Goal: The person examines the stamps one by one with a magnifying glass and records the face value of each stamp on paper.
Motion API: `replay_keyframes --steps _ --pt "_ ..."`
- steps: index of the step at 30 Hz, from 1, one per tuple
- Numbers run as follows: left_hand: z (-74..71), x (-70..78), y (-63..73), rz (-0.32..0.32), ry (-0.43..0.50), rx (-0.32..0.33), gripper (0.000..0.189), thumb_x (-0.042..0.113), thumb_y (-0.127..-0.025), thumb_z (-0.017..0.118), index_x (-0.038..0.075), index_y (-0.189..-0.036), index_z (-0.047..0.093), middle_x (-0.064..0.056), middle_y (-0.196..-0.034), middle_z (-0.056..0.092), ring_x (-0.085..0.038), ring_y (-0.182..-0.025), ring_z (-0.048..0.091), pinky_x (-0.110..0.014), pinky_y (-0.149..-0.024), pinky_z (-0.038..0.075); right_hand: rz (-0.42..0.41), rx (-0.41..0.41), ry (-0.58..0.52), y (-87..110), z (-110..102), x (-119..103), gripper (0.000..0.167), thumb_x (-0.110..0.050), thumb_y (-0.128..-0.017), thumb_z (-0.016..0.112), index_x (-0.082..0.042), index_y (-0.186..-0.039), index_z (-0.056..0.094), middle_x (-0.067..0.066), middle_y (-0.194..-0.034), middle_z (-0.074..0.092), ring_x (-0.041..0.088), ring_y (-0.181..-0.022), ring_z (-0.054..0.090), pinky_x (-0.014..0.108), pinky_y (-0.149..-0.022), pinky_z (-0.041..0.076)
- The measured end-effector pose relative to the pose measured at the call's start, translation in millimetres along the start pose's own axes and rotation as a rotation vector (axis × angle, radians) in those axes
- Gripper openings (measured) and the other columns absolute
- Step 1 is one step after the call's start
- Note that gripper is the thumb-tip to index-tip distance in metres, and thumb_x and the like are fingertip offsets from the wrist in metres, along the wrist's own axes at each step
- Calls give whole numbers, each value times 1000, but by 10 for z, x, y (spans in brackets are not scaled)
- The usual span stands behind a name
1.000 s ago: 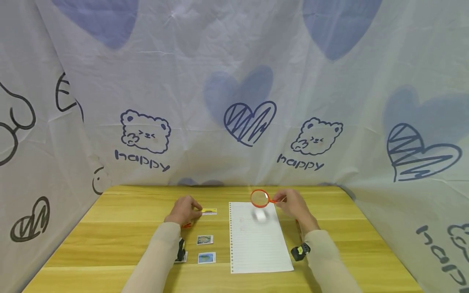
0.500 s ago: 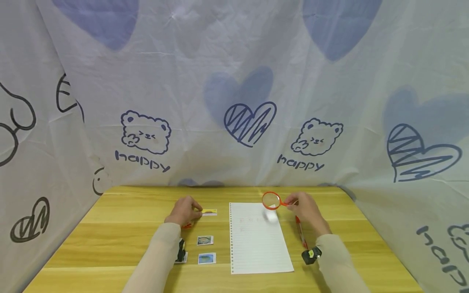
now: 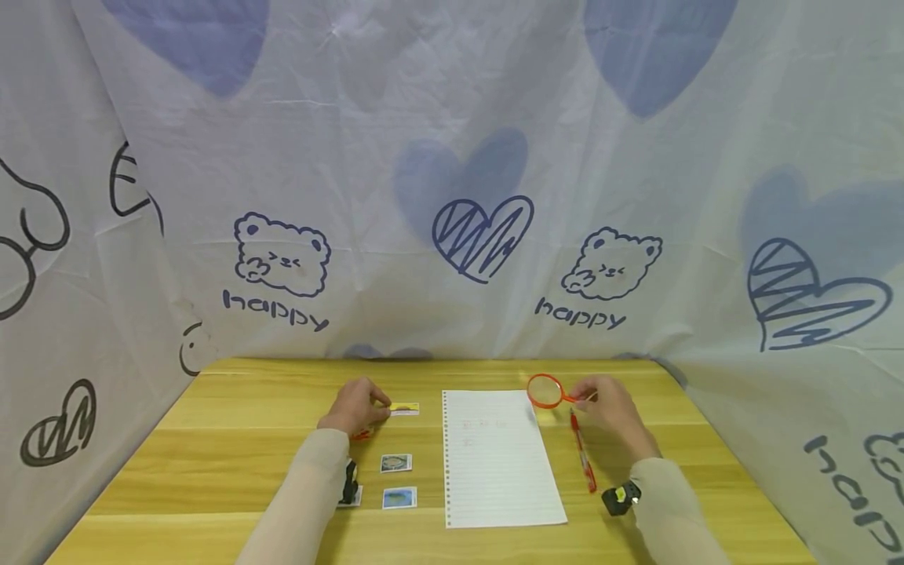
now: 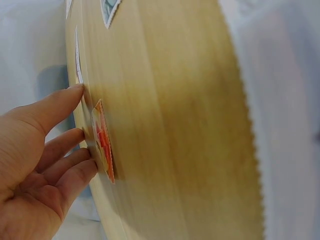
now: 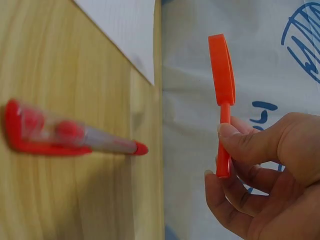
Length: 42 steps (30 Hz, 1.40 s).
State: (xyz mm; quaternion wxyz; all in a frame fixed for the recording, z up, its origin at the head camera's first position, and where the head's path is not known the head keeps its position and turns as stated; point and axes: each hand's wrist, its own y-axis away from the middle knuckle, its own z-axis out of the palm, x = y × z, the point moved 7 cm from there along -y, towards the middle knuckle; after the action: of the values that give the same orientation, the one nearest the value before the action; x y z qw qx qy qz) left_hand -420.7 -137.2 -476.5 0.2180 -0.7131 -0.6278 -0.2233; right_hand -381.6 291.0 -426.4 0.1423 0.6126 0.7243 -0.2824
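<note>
My right hand point(image 3: 613, 406) pinches the red handle of a magnifying glass point(image 3: 546, 391) between thumb and fingers, raised above the table beyond the paper's far right corner. The right wrist view shows its orange rim point(image 5: 222, 70) edge-on. At the far left, my left hand point(image 3: 355, 406) rests by a yellow stamp point(image 3: 405, 409), a fingertip at its left edge. Its fingers are loosely bent in the left wrist view, where an orange-red stamp point(image 4: 103, 145) lies beside them. That stamp is mostly hidden under the hand in the head view.
A lined sheet of paper point(image 3: 503, 471) with faint red writing lies mid-table. Right of it is a red pen point(image 3: 583, 453). Two more stamps, a greenish one point(image 3: 396, 463) and a blue one point(image 3: 399, 497), lie to its left; another is partly under the left wrist. A printed cloth point(image 3: 395, 235) hangs behind.
My right hand has carried the magnifying glass rightward and slightly nearer, off the paper's top edge, uncovering the pen. My left hand stays where it was.
</note>
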Motion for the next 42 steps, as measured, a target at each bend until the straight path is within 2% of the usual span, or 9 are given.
replay_keyframes --steps 12,17,22,29,37,42 --pt "-9 16 4 7 -4 11 16 13 -88 82 10 -103 83 -13 -119 76 -34 -116 67 -53 -102 55 47 0 1 93 -93 162 7 4 -87 74 -1 -92 76 13 -90 75 23 -82 67 34 -71 55" --pt "-4 9 10 0 6 13 16 13 -87 83 10 -103 83 -12 -119 76 -33 -116 67 -53 -101 55 36 12 23 118 -105 265 6 3 -87 75 -1 -91 76 13 -89 76 23 -80 68 34 -71 56" --pt "-3 -1 12 -3 8 14 15 13 -87 82 10 -102 83 -12 -118 76 -32 -113 67 -52 -100 55 60 13 18 162 -126 388 6 4 -87 74 0 -91 76 13 -87 75 20 -79 67 31 -68 54" --pt "-9 -15 -3 -2 5 14 14 12 -86 83 10 -100 83 -11 -111 76 -26 -99 67 -47 -92 58 97 15 44 235 -191 486 7 3 -86 74 0 -92 77 13 -86 75 22 -79 68 35 -70 54" --pt "-3 -17 -4 -15 15 6 14 13 -86 84 11 -100 83 -10 -108 75 -22 -94 63 -45 -89 57 108 20 66 306 -256 613 8 2 -87 73 -1 -93 77 14 -88 75 24 -81 69 39 -73 56" --pt "-11 -6 7 -11 12 7 14 13 -86 83 11 -100 83 -10 -109 76 -23 -96 65 -46 -91 58 150 18 35 358 -281 717 10 0 -86 73 1 -96 76 13 -88 75 21 -80 67 35 -71 54"
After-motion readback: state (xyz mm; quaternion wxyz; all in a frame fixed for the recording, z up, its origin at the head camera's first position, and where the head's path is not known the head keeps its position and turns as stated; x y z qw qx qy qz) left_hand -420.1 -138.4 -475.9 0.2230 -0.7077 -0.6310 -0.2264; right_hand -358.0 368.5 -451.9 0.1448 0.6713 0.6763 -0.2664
